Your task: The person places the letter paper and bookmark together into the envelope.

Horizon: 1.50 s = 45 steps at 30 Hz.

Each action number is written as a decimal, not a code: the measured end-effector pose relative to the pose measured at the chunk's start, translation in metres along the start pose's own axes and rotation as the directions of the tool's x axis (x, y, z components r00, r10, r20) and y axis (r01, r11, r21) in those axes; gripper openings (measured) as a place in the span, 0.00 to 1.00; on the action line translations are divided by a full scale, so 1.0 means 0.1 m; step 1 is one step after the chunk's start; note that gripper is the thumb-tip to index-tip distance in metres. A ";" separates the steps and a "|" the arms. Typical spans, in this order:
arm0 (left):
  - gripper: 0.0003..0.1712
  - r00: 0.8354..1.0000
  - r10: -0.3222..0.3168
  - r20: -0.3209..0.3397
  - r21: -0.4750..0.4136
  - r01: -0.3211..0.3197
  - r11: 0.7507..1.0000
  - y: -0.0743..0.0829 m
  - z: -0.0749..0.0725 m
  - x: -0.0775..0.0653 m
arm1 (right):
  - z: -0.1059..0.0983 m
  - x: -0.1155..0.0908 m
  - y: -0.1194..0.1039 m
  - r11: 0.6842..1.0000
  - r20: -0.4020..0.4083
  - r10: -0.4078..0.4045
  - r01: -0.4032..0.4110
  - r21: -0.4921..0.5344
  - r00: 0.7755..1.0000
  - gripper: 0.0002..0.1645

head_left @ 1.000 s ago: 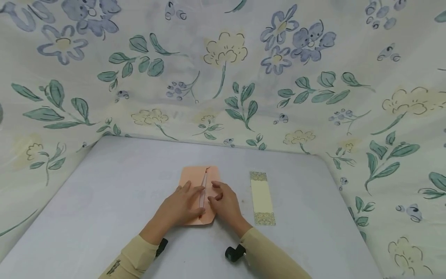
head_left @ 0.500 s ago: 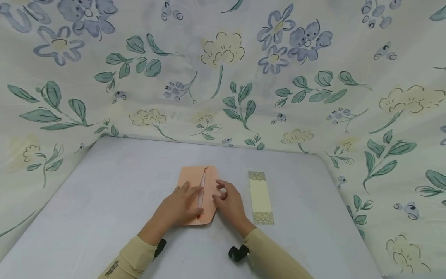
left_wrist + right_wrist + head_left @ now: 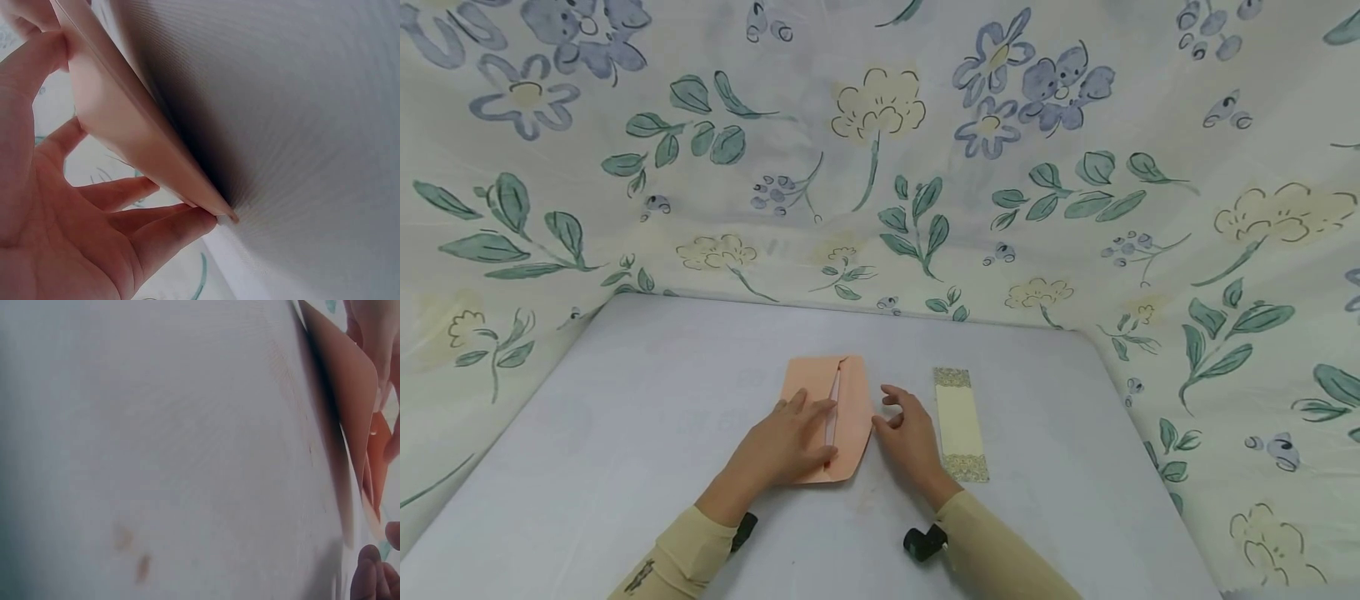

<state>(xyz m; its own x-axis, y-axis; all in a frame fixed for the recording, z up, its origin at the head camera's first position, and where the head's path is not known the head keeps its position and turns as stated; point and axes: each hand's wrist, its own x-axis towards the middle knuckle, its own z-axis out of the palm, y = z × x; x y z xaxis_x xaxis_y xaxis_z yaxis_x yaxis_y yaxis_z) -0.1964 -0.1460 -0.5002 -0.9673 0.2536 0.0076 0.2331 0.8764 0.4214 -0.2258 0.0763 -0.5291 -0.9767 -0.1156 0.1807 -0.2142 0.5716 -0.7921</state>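
Observation:
A peach sheet of folded paper (image 3: pixel 854 417) lies on the table, its two flaps nearly meeting along a narrow slit that shows white inside. My left hand (image 3: pixel 786 442) rests on its left flap with fingers spread, the fingertips reaching the slit. In the left wrist view, those fingertips touch the upper face of the folded paper (image 3: pixel 125 125), which stands slightly off the table at its edge. My right hand (image 3: pixel 912 433) is at the paper's right edge, thumb tip right at the edge, other fingers loosely bent. The right wrist view shows its fingertips (image 3: pixel 369 556) just past the paper's end.
A cream paper strip (image 3: pixel 958 425) with patterned gold-and-grey ends lies right of my right hand. Both sit on a white table (image 3: pixel 1060 467). Flower-print cloth (image 3: pixel 820 167) hangs behind and at the sides. Dark wrist-camera mounts (image 3: pixel 925 542) hang under the sleeves.
My right hand has moved right, from over the right flap near the slit out to the paper's right edge. The left hand stays on the left flap.

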 end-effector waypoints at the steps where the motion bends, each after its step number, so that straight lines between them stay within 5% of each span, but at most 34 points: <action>1: 0.39 1.000 -0.001 0.002 0.003 0.001 1.000 0.00 0.00 0.00 | -0.01 0.00 0.01 1.000 -0.002 0.002 -0.002 -0.005 1.000 0.30; 45: 0.39 1.000 0.008 0.007 -0.008 -0.008 1.000 0.01 -0.02 -0.01 | -0.27 -0.05 0.22 0.996 -0.091 0.036 -0.043 -0.079 0.995 0.30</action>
<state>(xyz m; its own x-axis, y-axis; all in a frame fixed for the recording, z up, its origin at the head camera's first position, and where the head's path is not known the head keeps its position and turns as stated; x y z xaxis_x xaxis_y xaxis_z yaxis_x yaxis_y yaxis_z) -0.1952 -0.1466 -0.4984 -0.9646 0.2636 0.0043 0.2399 0.8710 0.4286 -0.2256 0.1112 -0.5313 -0.9787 -0.0208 0.2043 -0.1703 0.6382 -0.7508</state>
